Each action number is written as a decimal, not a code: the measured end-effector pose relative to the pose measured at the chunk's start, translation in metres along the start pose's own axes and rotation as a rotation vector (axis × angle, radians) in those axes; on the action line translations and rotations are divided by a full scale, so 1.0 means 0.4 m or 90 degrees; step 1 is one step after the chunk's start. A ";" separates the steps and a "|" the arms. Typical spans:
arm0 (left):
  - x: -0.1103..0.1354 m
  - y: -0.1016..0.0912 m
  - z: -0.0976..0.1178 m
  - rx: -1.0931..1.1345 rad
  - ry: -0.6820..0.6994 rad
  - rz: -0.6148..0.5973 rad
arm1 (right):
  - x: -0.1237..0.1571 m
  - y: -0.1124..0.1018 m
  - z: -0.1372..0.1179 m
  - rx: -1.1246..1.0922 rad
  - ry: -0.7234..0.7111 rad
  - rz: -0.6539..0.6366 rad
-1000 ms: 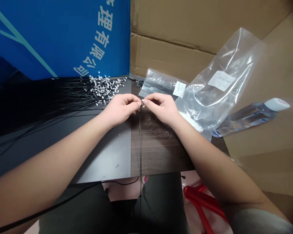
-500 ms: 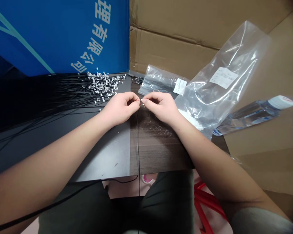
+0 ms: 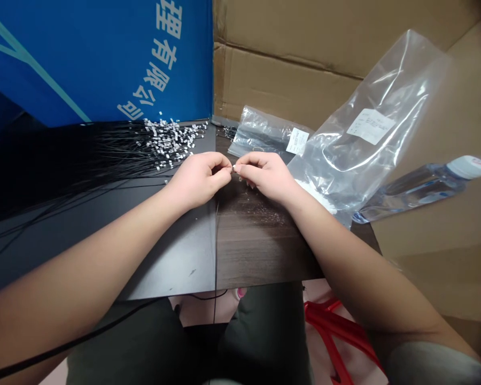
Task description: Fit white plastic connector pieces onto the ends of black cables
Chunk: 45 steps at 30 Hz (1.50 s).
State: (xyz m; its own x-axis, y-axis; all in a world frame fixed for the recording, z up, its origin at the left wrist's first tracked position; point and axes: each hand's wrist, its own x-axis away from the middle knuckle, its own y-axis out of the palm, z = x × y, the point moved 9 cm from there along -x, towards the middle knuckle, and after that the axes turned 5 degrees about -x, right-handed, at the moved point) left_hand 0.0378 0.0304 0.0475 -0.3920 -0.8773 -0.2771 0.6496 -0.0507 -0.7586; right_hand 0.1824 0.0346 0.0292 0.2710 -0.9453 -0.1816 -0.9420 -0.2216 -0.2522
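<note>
"What are the hands doing?"

"The left hand (image 3: 200, 179) and the right hand (image 3: 269, 174) are almost meeting above the surface (image 3: 260, 262), tips just beside each other."

"And the fingers?"

"The right fingers are pinching a tiny white piece (image 3: 234, 168). The left fingers are pressing together, gripping a thin black wire (image 3: 215, 278), though they're hiding its upper end."

"Where is that wire running?"

"It's hanging below the left hand and dropping past the near edge of the surface, between the person's legs."

"What's lying around them?"

"Off to the left, a heap of black wires (image 3: 100, 147) is spreading out, its white ends (image 3: 170, 140) pointing towards the hands. Beyond the right hand, a small clear bag (image 3: 260, 131) is lying near a larger clear bag (image 3: 356, 160), and a bottle (image 3: 419, 188) is sitting beside that one."
</note>
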 end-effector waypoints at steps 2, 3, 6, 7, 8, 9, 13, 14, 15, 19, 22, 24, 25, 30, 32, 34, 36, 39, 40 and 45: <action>0.001 0.001 0.003 -0.006 0.004 -0.002 | -0.001 0.002 0.009 -0.017 0.017 -0.016; 0.001 0.002 0.004 -0.010 0.005 -0.002 | -0.001 0.002 0.010 -0.018 0.021 -0.020; 0.002 0.002 0.007 -0.017 0.006 -0.001 | 0.000 0.000 0.004 0.000 0.011 -0.022; 0.002 0.002 0.008 -0.018 0.006 -0.001 | 0.001 0.000 0.002 0.006 0.009 -0.023; 0.002 0.002 0.009 -0.018 0.006 -0.001 | 0.001 0.000 0.000 0.011 0.008 -0.025; 0.002 0.003 0.009 -0.019 0.005 -0.001 | 0.002 0.001 -0.002 0.016 0.007 -0.027; 0.002 0.005 0.009 -0.024 -0.002 -0.005 | 0.001 0.002 -0.008 0.033 -0.008 -0.028; 0.002 0.005 0.010 -0.025 -0.003 -0.005 | 0.001 0.002 -0.009 0.036 -0.013 -0.027; 0.002 0.004 0.010 -0.024 -0.004 -0.006 | 0.002 0.002 -0.010 0.040 -0.016 -0.026; 0.001 0.001 0.008 -0.017 -0.012 -0.007 | 0.003 -0.001 -0.015 0.061 -0.024 -0.017; 0.000 0.002 0.003 -0.004 -0.021 -0.011 | 0.003 -0.005 -0.018 0.057 -0.026 -0.015; 0.000 0.004 0.001 0.005 -0.024 -0.017 | 0.003 -0.008 -0.014 0.033 -0.008 -0.020; 0.001 0.006 0.000 0.009 -0.026 -0.020 | 0.002 -0.009 -0.009 0.020 0.007 -0.021; 0.003 0.011 -0.001 0.026 -0.034 -0.035 | 0.002 -0.014 0.006 0.005 0.046 -0.032; 0.003 0.012 -0.001 0.031 -0.031 -0.038 | 0.002 -0.010 0.009 0.003 0.044 -0.046; 0.001 0.014 -0.006 0.050 -0.034 -0.041 | 0.001 -0.008 0.012 -0.007 0.046 -0.048; 0.000 0.020 -0.016 0.100 -0.053 -0.047 | 0.001 -0.011 0.014 -0.015 0.051 -0.038; 0.001 0.034 -0.030 0.215 -0.098 -0.064 | 0.000 -0.016 0.009 -0.014 0.043 -0.021; 0.002 0.038 -0.032 0.251 -0.111 -0.069 | 0.000 -0.016 0.006 -0.013 0.037 -0.018; 0.005 0.054 -0.035 0.350 -0.153 -0.077 | -0.001 -0.010 -0.005 -0.010 0.014 -0.020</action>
State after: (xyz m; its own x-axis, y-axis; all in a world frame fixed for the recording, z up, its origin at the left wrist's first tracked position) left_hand 0.0418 0.0343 0.0224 -0.3670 -0.9300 -0.0188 0.8760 -0.3387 -0.3433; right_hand 0.1857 0.0353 0.0323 0.2961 -0.9429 -0.1523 -0.9360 -0.2547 -0.2428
